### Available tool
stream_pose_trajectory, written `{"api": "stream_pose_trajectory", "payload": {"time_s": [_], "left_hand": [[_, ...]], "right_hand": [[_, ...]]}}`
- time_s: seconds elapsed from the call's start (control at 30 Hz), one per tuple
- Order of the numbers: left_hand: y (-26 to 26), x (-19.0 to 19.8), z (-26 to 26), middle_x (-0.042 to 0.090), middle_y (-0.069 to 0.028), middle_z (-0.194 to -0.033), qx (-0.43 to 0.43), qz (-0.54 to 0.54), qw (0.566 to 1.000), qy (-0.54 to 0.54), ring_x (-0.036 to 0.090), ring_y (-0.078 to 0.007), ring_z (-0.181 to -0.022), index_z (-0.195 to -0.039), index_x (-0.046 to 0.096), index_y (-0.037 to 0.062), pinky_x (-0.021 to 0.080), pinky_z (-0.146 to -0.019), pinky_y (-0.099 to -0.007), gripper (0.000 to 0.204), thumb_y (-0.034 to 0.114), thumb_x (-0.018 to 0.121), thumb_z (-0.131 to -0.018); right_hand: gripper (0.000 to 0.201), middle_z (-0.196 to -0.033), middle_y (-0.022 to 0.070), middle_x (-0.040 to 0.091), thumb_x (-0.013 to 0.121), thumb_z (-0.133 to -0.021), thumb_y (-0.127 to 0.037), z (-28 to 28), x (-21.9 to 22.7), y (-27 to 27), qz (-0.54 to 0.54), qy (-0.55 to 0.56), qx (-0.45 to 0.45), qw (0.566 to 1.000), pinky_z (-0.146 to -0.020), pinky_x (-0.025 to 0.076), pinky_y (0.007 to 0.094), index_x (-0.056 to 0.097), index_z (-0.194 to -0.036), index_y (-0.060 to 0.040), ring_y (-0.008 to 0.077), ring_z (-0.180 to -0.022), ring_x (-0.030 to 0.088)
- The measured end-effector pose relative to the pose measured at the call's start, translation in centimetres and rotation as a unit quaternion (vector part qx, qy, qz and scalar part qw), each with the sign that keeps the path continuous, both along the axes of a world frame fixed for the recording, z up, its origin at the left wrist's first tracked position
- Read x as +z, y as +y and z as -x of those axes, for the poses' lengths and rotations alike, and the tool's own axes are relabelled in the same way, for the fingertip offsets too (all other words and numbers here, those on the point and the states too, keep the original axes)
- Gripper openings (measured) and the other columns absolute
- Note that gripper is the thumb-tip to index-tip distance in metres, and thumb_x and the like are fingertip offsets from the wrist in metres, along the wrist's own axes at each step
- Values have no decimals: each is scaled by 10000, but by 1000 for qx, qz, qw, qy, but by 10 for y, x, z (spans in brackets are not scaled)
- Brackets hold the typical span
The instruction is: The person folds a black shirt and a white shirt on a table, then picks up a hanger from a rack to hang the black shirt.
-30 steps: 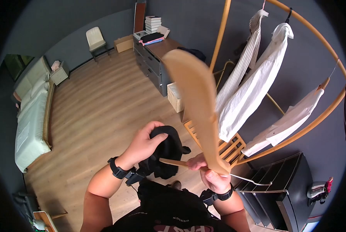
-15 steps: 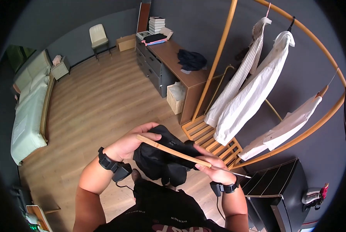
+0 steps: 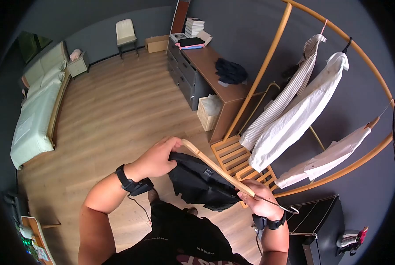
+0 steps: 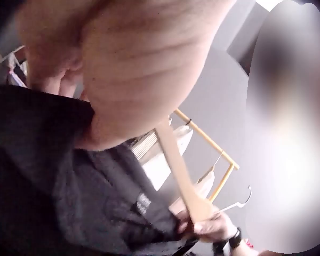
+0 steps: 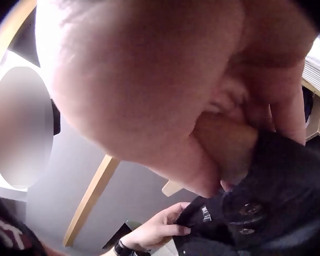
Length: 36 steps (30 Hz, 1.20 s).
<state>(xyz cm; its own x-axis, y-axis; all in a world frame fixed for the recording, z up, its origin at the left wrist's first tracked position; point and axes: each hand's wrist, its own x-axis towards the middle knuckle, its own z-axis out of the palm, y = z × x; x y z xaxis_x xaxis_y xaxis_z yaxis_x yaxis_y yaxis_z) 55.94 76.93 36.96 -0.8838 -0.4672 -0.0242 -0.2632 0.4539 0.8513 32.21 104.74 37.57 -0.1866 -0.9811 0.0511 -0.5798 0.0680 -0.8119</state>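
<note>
A black garment (image 3: pixel 199 179) hangs between both hands, in front of the person's body. Its small label (image 4: pixel 144 204) shows near the upper edge, and two round buttons (image 5: pixel 249 220) are seen in the right wrist view. My left hand (image 3: pixel 161 157) pinches the garment's left edge, close to the far end of a wooden hanger (image 3: pixel 215 168). The hanger slants across the garment's top. My right hand (image 3: pixel 262 198) grips the hanger by its middle near the metal hook (image 3: pixel 291 209), with the garment's other edge at its fingers.
A curved wooden rack (image 3: pixel 272 57) on the right carries a striped shirt (image 3: pixel 290 92), a white shirt (image 3: pixel 301 112) and another pale garment (image 3: pixel 330 152), above a slatted base (image 3: pixel 228 157). Behind are a desk (image 3: pixel 206 66) and a wicker basket (image 3: pixel 208 117). Black shelving (image 3: pixel 325 216) stands at right.
The hanger has swung down from upright to lie along the garment's top. The garment has been spread wider between the hands. The view has shifted slightly left.
</note>
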Motion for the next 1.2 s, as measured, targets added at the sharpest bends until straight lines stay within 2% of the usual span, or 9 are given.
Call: {"api": "stream_pose_trajectory", "payload": {"time_s": [0.1,0.3,0.37,0.47,0.7,0.8,0.87,1.07,1.2], "left_hand": [[2,-10,-1,547,-176,-1146,89,334,935,80,598,-330,-1034,-1198,523,20,506,-889,-392,450,50,665,-772],[5,-7,-1,664,-119,-801,111,128,985,-19,659,-363,-777,-1067,531,44,516,-687,-440,284,59,645,-807],[4,-12,0,657,-119,-714,103,146,984,18,661,-318,-668,-1030,557,39,514,-631,-414,222,50,639,-824],[2,-2,4,662,-75,-702,99,-18,995,-15,646,-131,-618,-1028,592,15,490,-576,-289,154,22,622,-877],[-11,13,12,686,-83,-761,44,-13,993,-108,674,-155,-633,-1014,652,17,516,-606,-297,155,92,676,-880],[-18,18,17,699,-92,-793,3,69,984,-163,685,-174,-645,-988,682,27,532,-650,-311,150,131,685,-880],[-22,13,20,706,-96,-814,0,206,972,-111,690,-183,-662,-998,700,42,537,-685,-314,155,138,678,-878],[-29,30,24,699,-72,-797,-15,0,989,-147,671,-146,-664,-1005,706,31,532,-642,-291,163,97,650,-866],[-28,29,24,690,-53,-777,-28,6,988,-149,658,-119,-657,-999,706,26,527,-627,-272,160,93,650,-865]], "right_hand": [[188,-1014,197,661,702,-881,-72,-4,5,-1,20,28,22,999,-767,516,359,676,-1023,49,323,-879,652],[184,-1091,216,656,684,-878,-64,-7,13,-4,-19,47,28,998,-801,529,355,687,-1023,49,356,-913,653],[199,-1093,213,658,676,-885,-78,-6,13,-5,-43,73,8,996,-806,530,364,683,-1039,49,354,-914,654],[205,-1055,212,664,668,-891,-90,-2,11,-3,-70,61,23,995,-797,525,378,675,-1038,52,355,-895,649],[193,-1013,209,663,656,-893,-85,-2,22,-4,-109,63,24,992,-772,515,377,663,-1028,53,352,-858,635],[207,-1025,208,662,655,-895,-86,1,20,-4,-160,46,37,985,-780,517,365,662,-1049,51,342,-869,641],[220,-1018,206,664,658,-894,-92,0,16,-3,-73,64,45,994,-782,520,359,664,-1065,47,333,-867,647],[220,-994,205,668,658,-893,-101,3,17,1,-104,43,38,993,-759,525,361,667,-1065,36,345,-842,654],[209,-982,202,673,648,-896,-123,2,24,0,-163,29,23,986,-746,524,365,671,-1038,29,356,-836,651]]}}
